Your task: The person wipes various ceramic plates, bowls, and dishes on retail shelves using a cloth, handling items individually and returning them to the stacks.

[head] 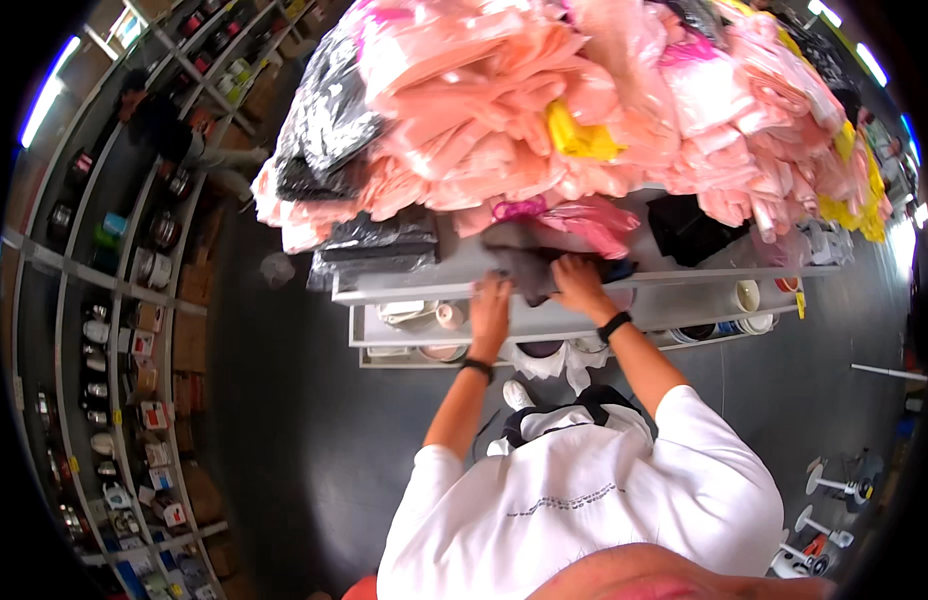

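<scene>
A thin, dark grey-brown sheet, plastic or cloth, hangs crumpled over the front edge of the upper white shelf. My right hand grips its right side with bent fingers. At its left side is my left hand, with fingertips at the shelf edge; whether they pinch the sheet is unclear. Behind the sheet lies a pink plastic bag. Black items in clear wrapping lie to the left, and a black folded bag to the right.
A tall heap of pink plastic bags overhangs the shelf. Lower down, a shelf holds bowls and tubs. Racks of pots and boxes line the left, where another person stands. White-based stands are on the floor at right.
</scene>
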{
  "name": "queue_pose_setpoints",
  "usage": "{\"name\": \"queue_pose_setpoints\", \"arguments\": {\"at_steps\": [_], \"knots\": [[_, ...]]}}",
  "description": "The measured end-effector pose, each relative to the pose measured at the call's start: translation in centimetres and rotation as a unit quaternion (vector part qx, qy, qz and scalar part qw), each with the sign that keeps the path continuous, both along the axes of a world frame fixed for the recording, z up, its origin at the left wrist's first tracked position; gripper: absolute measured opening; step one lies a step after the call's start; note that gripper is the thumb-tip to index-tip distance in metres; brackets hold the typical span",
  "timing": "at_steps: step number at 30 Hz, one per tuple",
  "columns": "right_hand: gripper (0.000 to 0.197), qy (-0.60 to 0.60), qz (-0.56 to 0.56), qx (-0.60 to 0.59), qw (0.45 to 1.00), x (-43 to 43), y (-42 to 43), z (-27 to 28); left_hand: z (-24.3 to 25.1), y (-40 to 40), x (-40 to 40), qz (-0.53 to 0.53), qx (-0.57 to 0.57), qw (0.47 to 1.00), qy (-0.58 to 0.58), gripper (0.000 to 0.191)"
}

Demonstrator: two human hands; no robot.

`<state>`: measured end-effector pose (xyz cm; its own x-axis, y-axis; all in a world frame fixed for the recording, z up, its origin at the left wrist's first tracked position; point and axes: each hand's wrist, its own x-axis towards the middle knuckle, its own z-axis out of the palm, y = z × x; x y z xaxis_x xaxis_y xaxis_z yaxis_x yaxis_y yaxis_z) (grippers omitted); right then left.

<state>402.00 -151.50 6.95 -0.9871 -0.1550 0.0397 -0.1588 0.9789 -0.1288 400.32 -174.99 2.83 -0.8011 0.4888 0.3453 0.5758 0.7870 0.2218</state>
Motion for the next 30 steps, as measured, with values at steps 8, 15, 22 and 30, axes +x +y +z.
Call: {"name": "queue_pose_setpoints", "arguments": {"at_steps": [8, 15, 22, 30], "knots": [[0.049, 0.163, 0.102, -0.051, 0.98, -1.0, -7.6, 0.0, 7.5, -3.4, 2.2, 0.015, 0.003, 1.0, 0.011, 0.052], [0.046, 0.124, 0.106, -0.128, 0.978, 1.8, 0.6, 1.0, 9.0, 3.4, 2.4, -0.006, 0.11, 0.982, -0.152, 0.068], [0.046, 0.144, 0.053, -0.031, 0.988, 6.5, 11.8, 1.1, 6.5, 17.2, 3.9, 0.016, 0.041, 0.997, -0.07, 0.06], [0.049, 0.087, 0.059, 0.022, 0.994, 6.6, 16.2, 0.6, 4.2, 21.9, 8.4, 0.087, 0.145, 0.982, -0.082, 0.042]]}}
